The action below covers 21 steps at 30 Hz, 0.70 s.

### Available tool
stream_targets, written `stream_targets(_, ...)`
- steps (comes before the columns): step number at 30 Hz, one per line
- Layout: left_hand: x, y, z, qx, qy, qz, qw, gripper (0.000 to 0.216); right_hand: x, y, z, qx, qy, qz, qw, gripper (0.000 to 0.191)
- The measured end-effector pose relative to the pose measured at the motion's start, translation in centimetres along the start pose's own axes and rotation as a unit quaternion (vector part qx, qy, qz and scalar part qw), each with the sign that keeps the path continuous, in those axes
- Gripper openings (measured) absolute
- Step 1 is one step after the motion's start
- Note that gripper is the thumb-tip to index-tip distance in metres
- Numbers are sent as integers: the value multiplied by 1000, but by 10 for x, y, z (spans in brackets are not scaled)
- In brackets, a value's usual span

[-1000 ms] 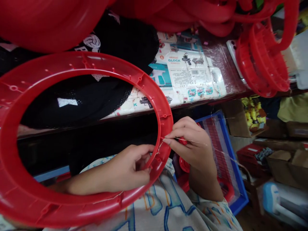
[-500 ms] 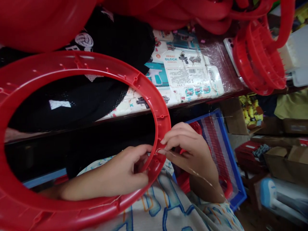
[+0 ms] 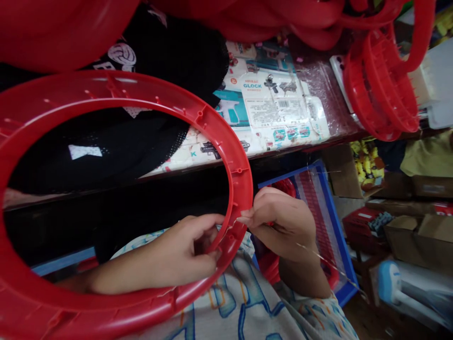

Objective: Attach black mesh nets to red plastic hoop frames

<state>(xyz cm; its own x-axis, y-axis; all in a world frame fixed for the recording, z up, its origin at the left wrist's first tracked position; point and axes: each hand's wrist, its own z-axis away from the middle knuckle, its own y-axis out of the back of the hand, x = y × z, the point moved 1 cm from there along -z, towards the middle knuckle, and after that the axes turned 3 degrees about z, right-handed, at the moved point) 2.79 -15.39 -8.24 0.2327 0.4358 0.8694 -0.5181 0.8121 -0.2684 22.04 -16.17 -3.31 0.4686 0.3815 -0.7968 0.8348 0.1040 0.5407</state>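
A large red plastic ring point(image 3: 241, 182), with an open channel and small pegs inside it, fills the left of the view. My left hand point(image 3: 184, 255) is closed round the ring's near right part, its thumb on the channel and its fingers at the inner edge. My right hand point(image 3: 286, 224) pinches a thin, light wire point(image 3: 229, 228) just over the channel. Part of this wire lies along the channel below my left hand, and more trails past my right wrist. Fingers under the ring are hidden.
Red plastic parts point(image 3: 247, 23) are heaped along the table's far side. A black cloth point(image 3: 198, 56) and a printed cardboard sheet point(image 3: 269, 104) lie there. Other red rings point(image 3: 382, 85) stand at the right end. A blue crate point(image 3: 336, 226) is below, beside cartons point(image 3: 401, 231).
My right fingers have closed into a tighter pinch and drawn slightly away from the channel, pulling the wire's small loop straighter. My left hand keeps its grip on the ring.
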Motion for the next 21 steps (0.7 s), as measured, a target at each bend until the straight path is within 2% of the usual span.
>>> stream_targets(5, 0, 1, 2, -2, -1, 12, 1000, 50, 6, -1, 3, 50, -3, -49, 998, 23)
stream_targets(15, -2, 2, 2, -8, 8, 48, 999, 49, 8, -5, 9, 88, -44, -34, 995, 28)
stream_targets(21, 3, 1, 1, 7, 12, 10, 1000, 45, 2, -7, 12, 112, -36, -17, 993, 27)
